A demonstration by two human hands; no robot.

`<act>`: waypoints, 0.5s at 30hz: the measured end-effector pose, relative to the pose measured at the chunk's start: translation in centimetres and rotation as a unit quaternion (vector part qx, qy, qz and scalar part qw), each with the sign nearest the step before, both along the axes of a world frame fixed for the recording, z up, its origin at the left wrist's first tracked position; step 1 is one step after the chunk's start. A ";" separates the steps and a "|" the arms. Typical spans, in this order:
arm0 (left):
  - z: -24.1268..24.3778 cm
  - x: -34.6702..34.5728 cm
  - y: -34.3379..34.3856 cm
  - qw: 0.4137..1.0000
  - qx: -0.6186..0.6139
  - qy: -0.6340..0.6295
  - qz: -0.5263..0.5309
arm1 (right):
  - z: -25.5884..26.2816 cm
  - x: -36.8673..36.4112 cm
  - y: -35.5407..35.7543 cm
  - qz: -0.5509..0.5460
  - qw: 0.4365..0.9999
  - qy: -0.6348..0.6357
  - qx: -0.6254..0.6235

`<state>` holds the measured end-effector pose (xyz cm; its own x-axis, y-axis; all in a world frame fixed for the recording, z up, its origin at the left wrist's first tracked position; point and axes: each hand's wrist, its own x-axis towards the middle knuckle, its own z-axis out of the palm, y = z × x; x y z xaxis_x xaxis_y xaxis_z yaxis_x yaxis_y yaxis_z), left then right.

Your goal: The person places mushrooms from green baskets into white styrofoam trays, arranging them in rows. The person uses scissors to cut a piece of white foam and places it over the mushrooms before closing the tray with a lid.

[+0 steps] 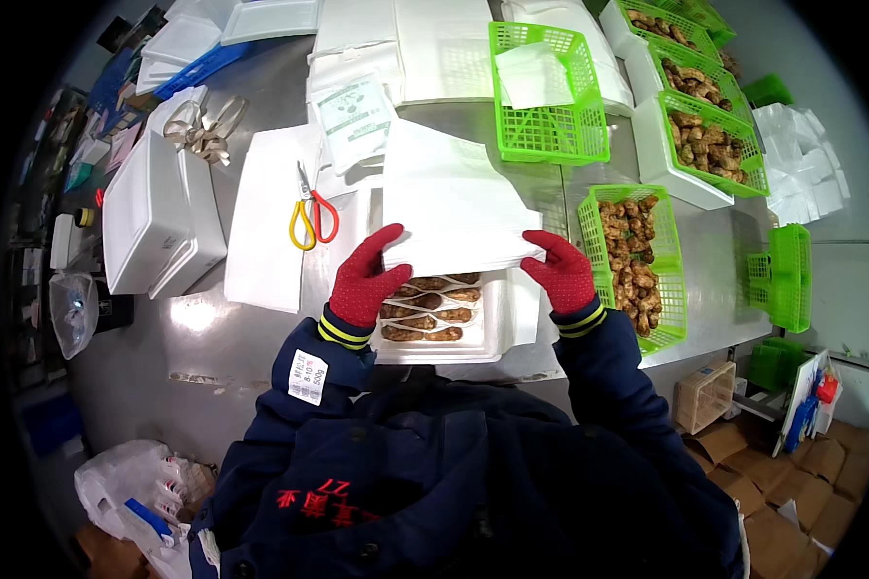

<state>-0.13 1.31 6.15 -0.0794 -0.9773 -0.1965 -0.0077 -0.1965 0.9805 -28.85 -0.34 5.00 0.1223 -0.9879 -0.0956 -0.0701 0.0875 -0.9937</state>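
Note:
My left hand (366, 277), in a red dotted glove, grips the left edge of a folded stack of white paper sheets (456, 195). My right hand (561, 269), gloved alike, pinches the right edge of the same sheets. They lie above a white foam box (492, 318) and hide its far part. In its near part, rows of brown mushrooms (420, 322) lie between white paper strips. Left of the box, scissors (308, 210) with one yellow and one red handle rest on white sheets (261, 239).
A green basket of mushrooms (634, 268) stands right of my right hand; more full baskets (710, 145) sit on foam boxes behind it. A green basket holding white paper (547, 137) stands at the back. Foam boxes (145, 217) and ribbon (213, 130) lie at the left.

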 end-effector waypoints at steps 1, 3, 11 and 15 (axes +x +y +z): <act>0.6 0.2 0.1 1.000 0.011 0.004 -0.019 | 0.3 0.0 -0.1 0.001 1.000 0.002 0.014; 1.0 0.4 0.1 0.999 0.009 -0.043 -0.022 | -0.2 0.3 -0.3 -0.009 1.000 0.004 -0.017; 1.4 0.2 -0.9 0.949 -0.225 -0.219 0.002 | -0.8 0.1 -1.9 -0.029 0.941 0.244 -0.232; 1.0 0.9 -6.4 0.786 -0.421 -0.450 0.041 | 2.0 1.9 -7.1 -0.025 0.824 0.383 -0.416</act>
<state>0.78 -5.11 7.14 -0.2091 -0.7851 0.5830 -0.7940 0.4844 0.3674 -26.95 -7.39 6.98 0.2974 -0.7527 0.5874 -0.7227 -0.5795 -0.3766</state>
